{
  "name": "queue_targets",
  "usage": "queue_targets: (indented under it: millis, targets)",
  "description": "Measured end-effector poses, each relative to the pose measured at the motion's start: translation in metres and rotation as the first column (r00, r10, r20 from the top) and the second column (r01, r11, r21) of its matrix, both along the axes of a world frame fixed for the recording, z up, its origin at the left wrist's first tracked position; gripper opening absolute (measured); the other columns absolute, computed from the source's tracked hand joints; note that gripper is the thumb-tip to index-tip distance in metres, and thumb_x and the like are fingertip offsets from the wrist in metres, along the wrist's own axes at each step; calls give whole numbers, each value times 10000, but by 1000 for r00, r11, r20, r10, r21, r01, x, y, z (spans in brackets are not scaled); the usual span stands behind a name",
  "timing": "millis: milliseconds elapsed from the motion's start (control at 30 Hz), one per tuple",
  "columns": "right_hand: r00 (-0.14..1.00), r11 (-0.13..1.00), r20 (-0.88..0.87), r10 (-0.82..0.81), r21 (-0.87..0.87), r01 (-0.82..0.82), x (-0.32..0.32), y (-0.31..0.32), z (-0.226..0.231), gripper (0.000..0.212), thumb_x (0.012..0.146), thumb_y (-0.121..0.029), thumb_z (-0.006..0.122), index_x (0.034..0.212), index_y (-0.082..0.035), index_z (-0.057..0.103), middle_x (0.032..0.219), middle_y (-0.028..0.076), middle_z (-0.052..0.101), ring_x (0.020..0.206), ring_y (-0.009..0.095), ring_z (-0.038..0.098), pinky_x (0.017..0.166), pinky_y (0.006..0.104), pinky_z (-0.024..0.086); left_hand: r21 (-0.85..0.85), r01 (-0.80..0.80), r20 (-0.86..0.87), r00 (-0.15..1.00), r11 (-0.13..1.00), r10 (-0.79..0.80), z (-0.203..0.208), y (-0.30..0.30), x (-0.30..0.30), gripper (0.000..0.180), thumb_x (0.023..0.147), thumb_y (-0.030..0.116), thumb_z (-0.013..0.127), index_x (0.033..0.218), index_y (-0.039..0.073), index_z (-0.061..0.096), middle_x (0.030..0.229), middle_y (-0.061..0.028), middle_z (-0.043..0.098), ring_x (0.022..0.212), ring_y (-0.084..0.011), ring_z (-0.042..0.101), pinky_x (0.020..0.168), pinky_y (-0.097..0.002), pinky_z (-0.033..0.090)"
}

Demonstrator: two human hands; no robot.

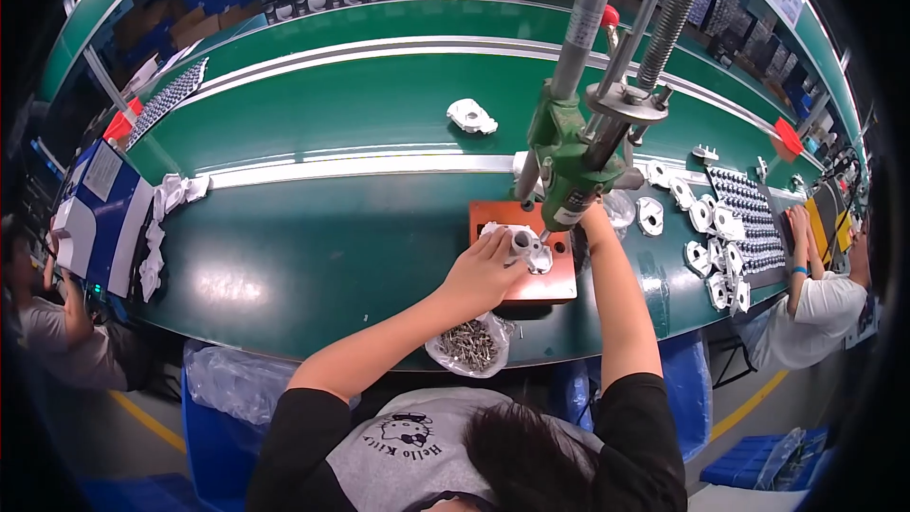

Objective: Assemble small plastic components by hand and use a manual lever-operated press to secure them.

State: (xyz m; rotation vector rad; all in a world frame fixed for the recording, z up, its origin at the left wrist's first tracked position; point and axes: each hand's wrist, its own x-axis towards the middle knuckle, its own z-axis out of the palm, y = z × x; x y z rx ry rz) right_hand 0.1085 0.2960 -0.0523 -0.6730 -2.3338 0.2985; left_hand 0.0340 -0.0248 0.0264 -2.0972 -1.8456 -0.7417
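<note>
In front of me an orange fixture block (540,289) sits on the green table, with a white-and-silver housing part (537,259) on top. My left hand (483,270) grips this housing from the left, fingers curled over its edge. Above it stands a green bench press (578,166) with a steel column and a coil spring. My right hand (595,220) is raised at the right side of the press head, which hides its fingers; what it touches cannot be made out. A clear bag of small metal pins (467,345) lies at the near edge, below my left wrist.
A single white housing (471,117) lies on the green conveyor (351,114) beyond. Several more housings (718,265) lie at the right beside a tray of small dark parts (749,218). Co-workers (823,313) sit at both sides. Blue bins (213,436) stand below the table edge.
</note>
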Motion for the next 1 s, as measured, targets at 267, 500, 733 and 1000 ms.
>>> queue_targets:
  millis: [267,500,733,1000]
  targets:
    - [997,997,-31,71,3,-71,30,29,-10,232,809,-171,534,979,-22,584,981,182,598,927,334,568,801,417,433,83,40,108,993,996,-49,-12,3,1,246,799,222,591,986,62,596,1179,-253,518,1150,-388,475,1014,-458,348]
    - [997,915,6,-78,-397,74,79,-83,105,218,727,-21,584,941,12,608,809,154,660,705,230,638,644,325,478,119,80,132,987,990,-96,-13,7,0,251,785,215,600,974,50,596,1173,-260,519,1153,-392,468,1007,-457,352]
    - [998,862,-36,57,-503,-67,68,-165,95,173,733,33,575,896,40,635,852,96,679,785,144,621,695,274,475,169,84,195,974,982,-117,-13,7,0,218,771,202,589,908,33,589,1110,-257,544,1127,-387,484,990,-457,351]
    - [993,938,-108,47,-336,-81,71,-191,88,110,769,-11,605,857,14,666,897,150,667,753,283,644,708,321,495,176,73,243,963,982,-115,-17,6,3,196,774,194,591,899,44,590,1112,-244,547,1128,-372,489,991,-445,354]
